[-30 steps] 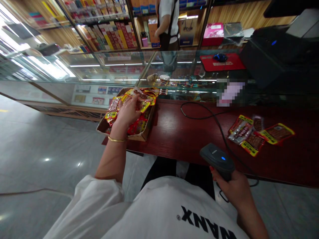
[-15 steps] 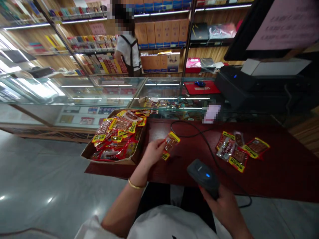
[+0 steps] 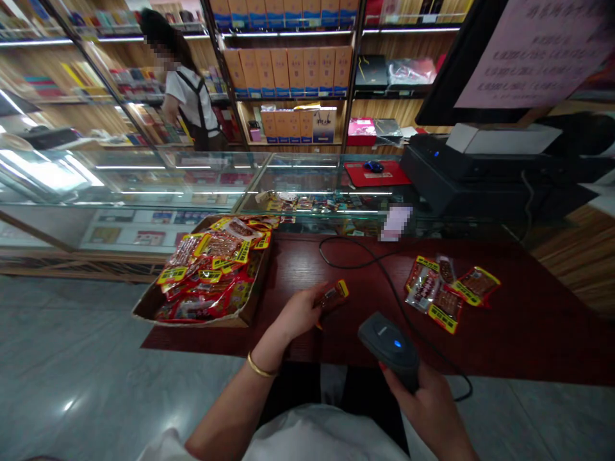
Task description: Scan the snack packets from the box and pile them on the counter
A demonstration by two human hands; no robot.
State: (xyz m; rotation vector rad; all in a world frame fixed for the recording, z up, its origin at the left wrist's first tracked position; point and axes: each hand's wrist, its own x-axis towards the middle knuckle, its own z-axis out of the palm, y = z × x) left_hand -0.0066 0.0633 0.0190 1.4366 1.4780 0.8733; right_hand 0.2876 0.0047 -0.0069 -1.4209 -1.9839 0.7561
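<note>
1. The left grip [image 3: 298,315] is narrow, pinching a small snack packet [image 3: 334,296] between thumb and fingers at its near end. Held this way, much of the packet sticks out past the fingers, probably so the hand covers little of it. The packet hangs over the table [image 3: 298,259], between the two groups of packets.

2. The right grip [image 3: 427,400] is wrapped around the handle of a handheld scanner [image 3: 390,347], whose head points forward and leftward, near the packet but apart from it. Whether its reading window faces the packet I cannot tell (it is on the hidden side).

3. A black cable [image 3: 401,301] loops across the table and runs down toward the scanner's handle; the slack likely lets that hand move freely.

4. The lidless cardboard box [image 3: 254,301] stands at the table's left end, heaped with packets [image 3: 209,266], within the left arm's reach. Its low walls seem to serve to hold the loose pile together.

5. Farther right, a small group of packets [image 3: 435,294] lies flat, some overlapping, well apart from the box; that gap presumably prevents the two lots mixing.
</note>
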